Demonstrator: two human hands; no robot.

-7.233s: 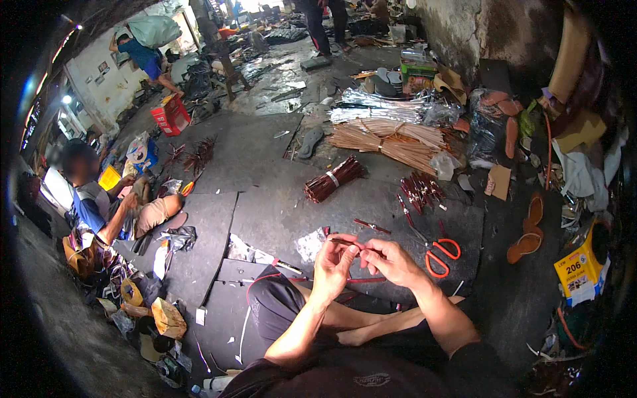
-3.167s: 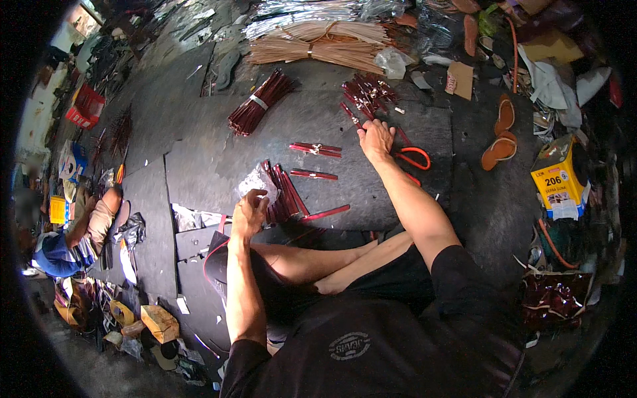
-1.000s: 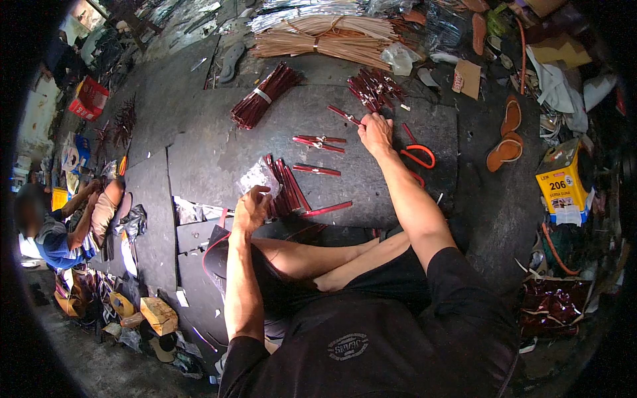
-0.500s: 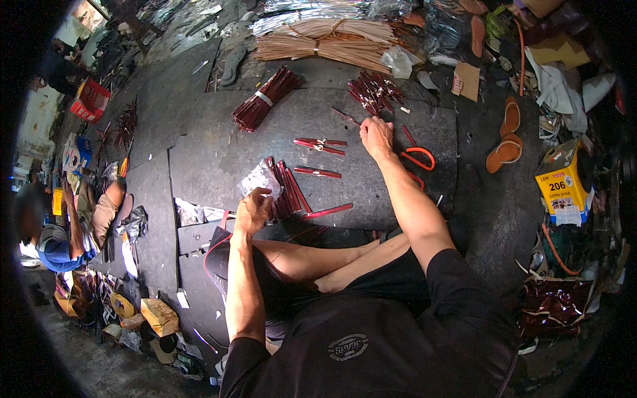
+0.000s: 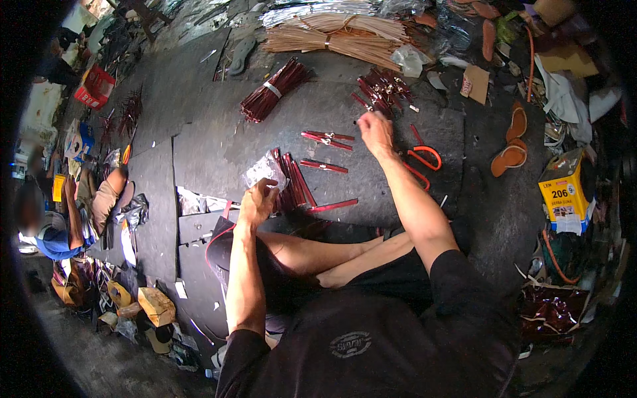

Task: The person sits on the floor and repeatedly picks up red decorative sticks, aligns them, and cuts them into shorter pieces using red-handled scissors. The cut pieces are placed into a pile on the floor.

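My left hand (image 5: 257, 202) rests by a crumpled clear plastic bag (image 5: 267, 168), its curved fingers apart. Beside it, several dark red strips (image 5: 296, 180) lie side by side, and a single red strip (image 5: 334, 205) lies nearer my legs. My right hand (image 5: 376, 134) hovers just on the near side of a pile of dark red straps with small shiny pieces (image 5: 386, 91); its fingers are bent and blurred by motion. One strap (image 5: 361, 101) sticks out from the pile's left edge, by my fingertips. Between my hands lie several red straps (image 5: 327, 140).
Orange-handled scissors (image 5: 425, 160) lie right of my right hand. Beyond are a banded bundle of dark red strips (image 5: 272, 93) and long tan strips (image 5: 335, 33). Brown sandals (image 5: 509, 156) and a yellow box (image 5: 564, 192) are at the right. Another person (image 5: 56, 232) sits at the far left.
My right hand has shifted a little to the left, and the loose strap beside it now lies closer against the pile. The view has shifted slightly. My left hand stays by the bag.
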